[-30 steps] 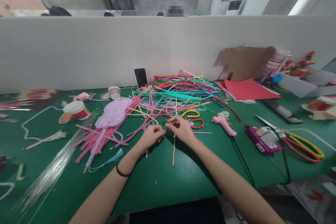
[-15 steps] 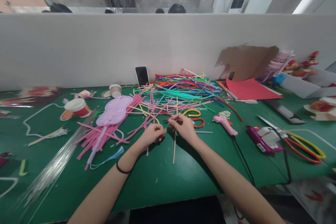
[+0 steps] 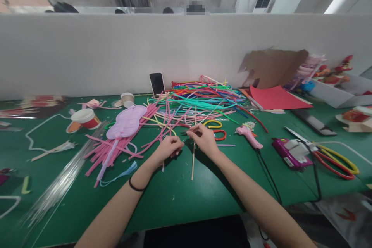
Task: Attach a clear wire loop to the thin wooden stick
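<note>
My left hand (image 3: 170, 148) is closed in a pinch over the green tabletop; whatever is between its fingertips is too small to make out. Just to the right, fingertips a short gap away, my right hand (image 3: 203, 138) pinches what looks like a thin wire (image 3: 213, 111), which slants up and right. A thin wooden stick (image 3: 193, 168) lies under the right hand, both its ends showing. Scissors with yellow and red handles (image 3: 220, 136) rest behind that hand, their blades partly hidden. Left of my hands lies a lilac fuzzy cloud-shaped fan (image 3: 128, 122) on pink pipe cleaners (image 3: 97, 159).
Colourful pipe cleaners (image 3: 203, 99) are heaped at the back near a phone (image 3: 157, 84). To the right are a pink glue gun (image 3: 249, 136), a purple power strip (image 3: 286, 155) and large scissors (image 3: 337, 161). Clear thin rods (image 3: 61, 178) and a paper cup (image 3: 86, 119) sit left.
Both hands keep nearly the same place and pinch. The thin wire slanting from my right hand shows more plainly now. The view has shifted very slightly.
</note>
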A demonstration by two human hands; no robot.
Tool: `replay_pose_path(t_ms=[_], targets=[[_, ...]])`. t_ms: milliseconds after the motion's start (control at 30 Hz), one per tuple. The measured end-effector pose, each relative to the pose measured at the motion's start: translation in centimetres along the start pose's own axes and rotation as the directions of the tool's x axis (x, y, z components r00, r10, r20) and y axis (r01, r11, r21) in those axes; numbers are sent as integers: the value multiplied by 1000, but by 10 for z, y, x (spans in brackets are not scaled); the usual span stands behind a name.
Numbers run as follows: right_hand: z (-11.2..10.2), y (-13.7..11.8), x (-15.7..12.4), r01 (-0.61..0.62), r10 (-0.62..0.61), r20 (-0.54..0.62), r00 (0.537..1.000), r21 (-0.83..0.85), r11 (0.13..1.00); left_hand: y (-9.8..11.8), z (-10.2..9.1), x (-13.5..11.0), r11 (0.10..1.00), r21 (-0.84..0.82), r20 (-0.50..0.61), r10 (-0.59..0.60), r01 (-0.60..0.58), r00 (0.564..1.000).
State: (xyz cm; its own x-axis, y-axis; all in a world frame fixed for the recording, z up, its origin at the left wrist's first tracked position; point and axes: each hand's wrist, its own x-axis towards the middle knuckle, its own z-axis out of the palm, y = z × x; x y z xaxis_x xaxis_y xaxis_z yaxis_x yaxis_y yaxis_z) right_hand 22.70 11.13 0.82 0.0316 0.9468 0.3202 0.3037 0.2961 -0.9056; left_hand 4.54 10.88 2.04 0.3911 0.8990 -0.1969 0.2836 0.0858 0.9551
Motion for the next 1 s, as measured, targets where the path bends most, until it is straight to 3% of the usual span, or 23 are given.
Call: replay_pose_path(t_ms=[100,267,400,667,833,1000], targets=[[-1,-3,-1,-16,18,-22,1000,69,997,0,-1,-1,1000,1,18,5,-5,1000],[0,-4,-2,-4,6,-38,999,31,1000,0,-1,0,1000,10,29,10,-10,1000],[0,-1,-2,-24,22,59,998,21,1000,0,-1,0,1000,18,-3,0,0,1000],[1,-5,-8,154,-132,145,981,-153,976,1,-3,-1,1000,14,58,-19,18,998],[2,-4,-8,131,-126,83,989,-62,989,0,-2,-1,1000,6,58,-28,28,998],[1,-6,-9,181,-170,94,981,-124,976,1,-3,-2,999,-2,84,-42,43,996]])
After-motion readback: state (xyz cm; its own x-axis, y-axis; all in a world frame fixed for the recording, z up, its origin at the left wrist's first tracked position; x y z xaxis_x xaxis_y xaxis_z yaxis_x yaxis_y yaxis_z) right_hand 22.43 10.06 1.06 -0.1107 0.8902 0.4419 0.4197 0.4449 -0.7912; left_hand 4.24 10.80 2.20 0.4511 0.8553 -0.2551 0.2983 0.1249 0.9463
